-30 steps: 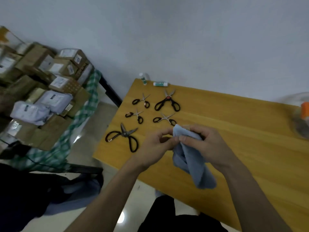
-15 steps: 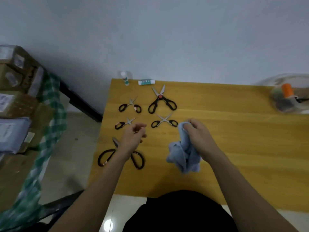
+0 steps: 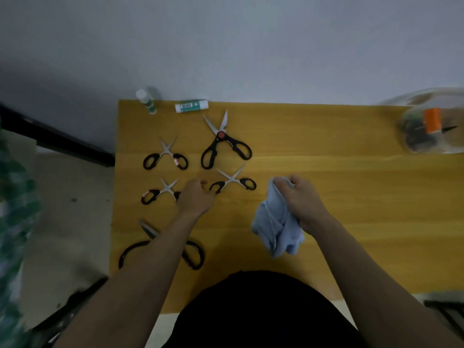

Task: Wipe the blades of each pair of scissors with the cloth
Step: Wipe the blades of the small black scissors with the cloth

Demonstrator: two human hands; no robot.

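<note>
Left hand (image 3: 194, 197) has let go of the cloth (image 3: 275, 227), fingers loose beside the small scissors (image 3: 232, 183), while right hand (image 3: 301, 199) keeps gripping it: next pair coming.

1. Both forearms are bare, no sleeves reaching the wrists.
2. Left hand (image 3: 194, 198) and right hand (image 3: 302, 199) wear no gloves.
3. Dark black clothing (image 3: 253, 310) covers the lap.

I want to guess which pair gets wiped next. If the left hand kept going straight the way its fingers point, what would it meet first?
Most likely the left handle loop of the small scissors just ahead of the left hand; the fingertips are nearly on it. Height above the table is unclear.
</note>
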